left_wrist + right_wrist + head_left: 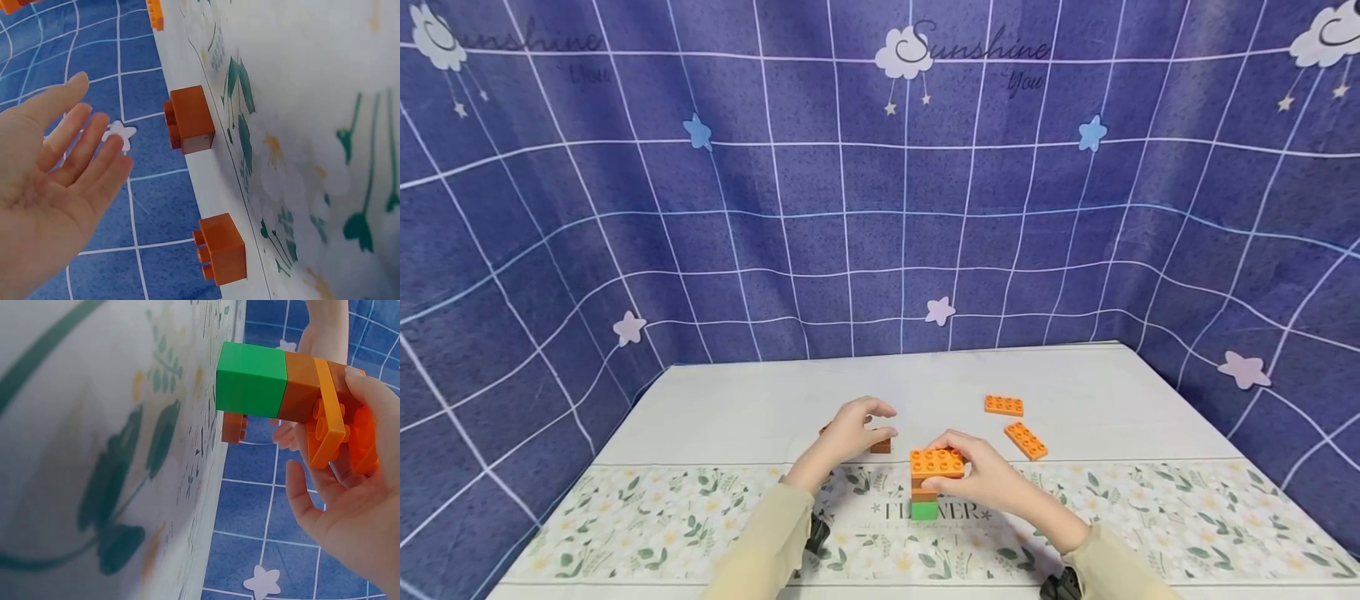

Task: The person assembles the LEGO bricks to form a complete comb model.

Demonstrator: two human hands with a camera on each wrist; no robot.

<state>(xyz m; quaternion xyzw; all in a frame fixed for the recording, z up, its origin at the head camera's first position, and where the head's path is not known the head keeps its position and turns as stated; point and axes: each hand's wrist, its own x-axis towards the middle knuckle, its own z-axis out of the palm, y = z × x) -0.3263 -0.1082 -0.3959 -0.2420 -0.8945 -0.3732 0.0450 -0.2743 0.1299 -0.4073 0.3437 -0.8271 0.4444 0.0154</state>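
Left hand (850,429): fingers spread loosely, thumb well apart from them, holding nothing; two brown bricks, one nearer (192,119) and one farther (223,250) in the wrist view, stand near it on the white surface (737,408). Right hand (981,477): thumb and fingers pinch the upper part of an upright stack (937,465), green block (924,510) lowest, brown and orange pieces above. Whether its base touches the surface, cannot tell. Two orange plates, rear (1003,406) and front (1026,442), lie beyond the right hand.
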